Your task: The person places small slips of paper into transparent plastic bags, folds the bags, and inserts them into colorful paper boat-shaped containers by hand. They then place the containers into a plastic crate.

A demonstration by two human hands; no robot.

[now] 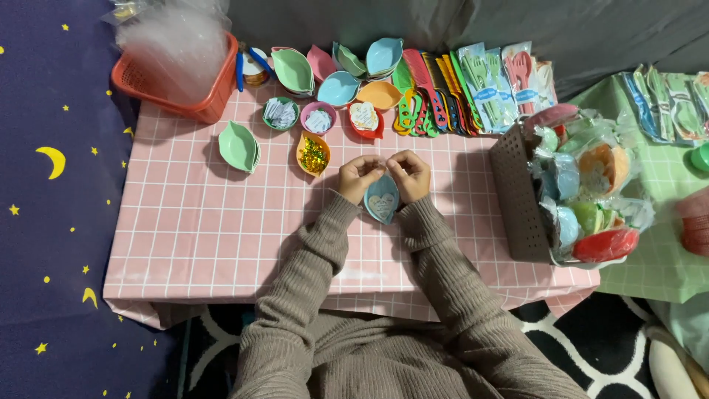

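Observation:
A blue leaf-shaped dish with a pale heart-shaped card in it lies on the pink checked tablecloth. Just above it, my left hand and my right hand meet fingertip to fingertip, pinching something small and thin between them; I cannot tell what it is. An orange dish of gold glitter sits just left of my left hand. A green leaf dish lies further left.
A red basket with clear bags stands at the back left. Small bowls of paper bits, stacked leaf dishes, combs and packaged cutlery line the back. A grey basket of wrapped dishes stands at the right.

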